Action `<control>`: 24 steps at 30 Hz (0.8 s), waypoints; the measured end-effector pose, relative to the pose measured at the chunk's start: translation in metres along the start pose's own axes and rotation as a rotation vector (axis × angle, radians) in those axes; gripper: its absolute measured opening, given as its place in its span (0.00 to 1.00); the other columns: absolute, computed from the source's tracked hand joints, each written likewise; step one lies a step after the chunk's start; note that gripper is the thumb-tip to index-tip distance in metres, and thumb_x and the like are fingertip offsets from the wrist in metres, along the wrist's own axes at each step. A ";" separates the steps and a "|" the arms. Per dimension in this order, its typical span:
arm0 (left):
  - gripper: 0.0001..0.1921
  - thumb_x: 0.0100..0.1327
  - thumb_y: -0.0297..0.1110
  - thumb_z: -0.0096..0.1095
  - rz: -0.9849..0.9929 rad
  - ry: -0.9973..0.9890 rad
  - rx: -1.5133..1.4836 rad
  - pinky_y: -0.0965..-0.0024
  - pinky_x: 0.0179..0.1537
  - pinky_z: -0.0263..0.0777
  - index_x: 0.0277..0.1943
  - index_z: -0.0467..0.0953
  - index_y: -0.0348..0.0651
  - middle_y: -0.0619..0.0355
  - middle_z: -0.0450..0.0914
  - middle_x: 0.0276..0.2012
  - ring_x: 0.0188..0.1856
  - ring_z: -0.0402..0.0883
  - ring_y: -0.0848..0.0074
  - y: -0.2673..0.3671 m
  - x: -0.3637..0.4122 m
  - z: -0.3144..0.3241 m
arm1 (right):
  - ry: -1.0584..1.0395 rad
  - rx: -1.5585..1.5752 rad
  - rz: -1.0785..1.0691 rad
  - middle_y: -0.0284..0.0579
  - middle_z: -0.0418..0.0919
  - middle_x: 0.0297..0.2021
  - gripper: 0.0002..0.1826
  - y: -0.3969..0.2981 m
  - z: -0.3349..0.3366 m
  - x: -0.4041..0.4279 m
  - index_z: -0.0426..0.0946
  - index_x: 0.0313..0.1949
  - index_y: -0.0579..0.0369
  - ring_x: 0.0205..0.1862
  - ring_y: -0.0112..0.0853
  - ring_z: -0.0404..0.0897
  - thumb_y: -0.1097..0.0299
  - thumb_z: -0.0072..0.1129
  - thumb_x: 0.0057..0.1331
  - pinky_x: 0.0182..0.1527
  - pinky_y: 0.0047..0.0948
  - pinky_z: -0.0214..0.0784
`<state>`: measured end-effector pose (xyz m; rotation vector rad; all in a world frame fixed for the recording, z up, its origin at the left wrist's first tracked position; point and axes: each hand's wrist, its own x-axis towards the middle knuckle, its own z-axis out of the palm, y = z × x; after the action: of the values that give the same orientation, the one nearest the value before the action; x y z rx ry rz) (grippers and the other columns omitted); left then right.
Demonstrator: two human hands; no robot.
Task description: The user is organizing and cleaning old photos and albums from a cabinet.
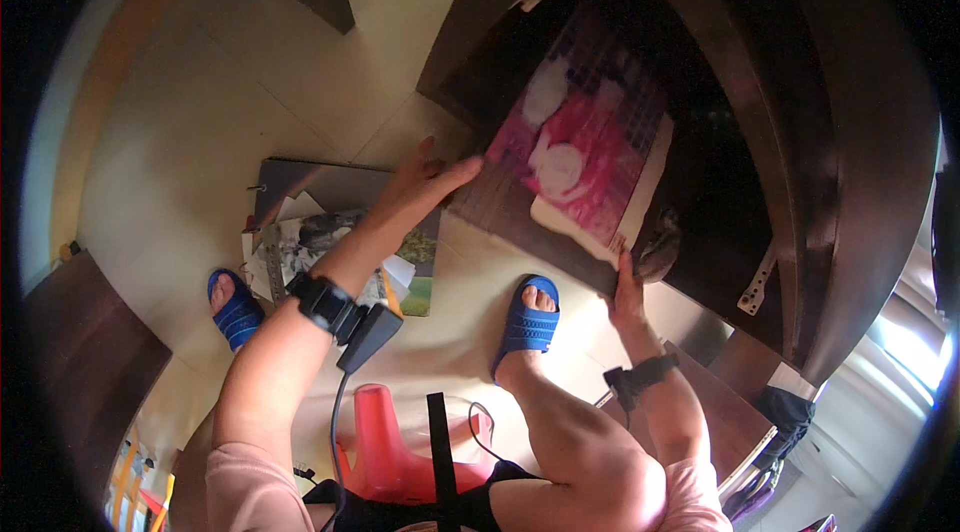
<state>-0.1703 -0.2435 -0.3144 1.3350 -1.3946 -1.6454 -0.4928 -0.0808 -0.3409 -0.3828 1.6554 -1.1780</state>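
Note:
A flat item with a pink and white printed picture (592,149), perhaps a book or calendar, lies on the shelf of a dark wooden cabinet (540,254). My right hand (628,292) is at its near corner by the shelf's front edge; whether the fingers grip it cannot be told. My left hand (435,175) is raised at the left of the item, fingers apart, holding nothing. Beneath my left forearm, a pile of papers and printed pictures (322,232) rests on a dark folder (330,183) on the floor. A dark crumpled thing (660,247) sits right of the item.
A red plastic stool (390,449) stands beneath me. My feet in blue slippers (531,318) are on the tiled floor. Dark wooden furniture (97,359) is at the left. A metal bracket (754,288) is on the cabinet's right side. A cable (337,442) hangs from my left wrist device.

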 end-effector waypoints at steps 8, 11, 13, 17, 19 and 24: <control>0.15 0.62 0.40 0.49 0.011 -0.173 -0.034 0.70 0.51 0.63 0.46 0.74 0.42 0.59 0.74 0.45 0.47 0.71 0.76 -0.001 -0.001 0.015 | -0.159 -0.269 0.384 0.38 0.72 0.33 0.26 0.029 -0.020 -0.053 0.70 0.40 0.65 0.34 0.25 0.70 0.52 0.59 0.55 0.35 0.26 0.66; 0.16 0.63 0.41 0.47 -0.068 -0.389 -0.314 0.69 0.54 0.62 0.48 0.74 0.41 0.58 0.74 0.49 0.50 0.71 0.75 -0.011 -0.033 0.011 | -0.362 -0.272 0.437 0.40 0.74 0.33 0.25 0.020 -0.038 -0.056 0.71 0.42 0.66 0.34 0.27 0.74 0.55 0.61 0.54 0.37 0.27 0.70; 0.19 0.58 0.35 0.55 -0.289 -0.463 -0.712 0.68 0.49 0.66 0.51 0.68 0.39 0.53 0.75 0.45 0.49 0.73 0.73 -0.071 -0.044 0.007 | -0.450 -0.268 0.424 0.43 0.76 0.34 0.25 0.008 -0.039 -0.058 0.72 0.41 0.63 0.36 0.30 0.75 0.58 0.66 0.49 0.39 0.29 0.70; 0.29 0.50 0.26 0.63 -0.267 0.036 -0.460 0.73 0.39 0.73 0.54 0.59 0.36 0.52 0.74 0.43 0.40 0.76 0.71 -0.012 -0.131 0.011 | -0.691 -0.438 0.471 0.41 0.77 0.38 0.22 -0.001 -0.030 -0.064 0.74 0.42 0.60 0.39 0.27 0.75 0.63 0.67 0.49 0.43 0.28 0.68; 0.23 0.49 0.29 0.64 -0.510 0.049 -0.470 0.73 0.33 0.72 0.50 0.67 0.40 0.55 0.76 0.40 0.36 0.77 0.75 -0.015 -0.169 -0.008 | -0.833 -0.672 0.489 0.41 0.77 0.38 0.22 -0.005 -0.007 -0.065 0.74 0.43 0.59 0.40 0.28 0.75 0.65 0.68 0.48 0.45 0.28 0.67; 0.22 0.57 0.36 0.55 -0.759 0.349 -0.573 0.69 0.47 0.64 0.54 0.64 0.39 0.57 0.72 0.48 0.46 0.71 0.74 -0.032 -0.224 -0.043 | -1.148 -0.868 0.315 0.44 0.78 0.34 0.26 0.036 0.035 -0.048 0.74 0.43 0.57 0.38 0.33 0.75 0.48 0.57 0.54 0.45 0.28 0.64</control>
<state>-0.0536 -0.0495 -0.2731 1.7650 -0.1532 -1.9213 -0.4322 -0.0473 -0.3443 -1.0456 1.0031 0.1448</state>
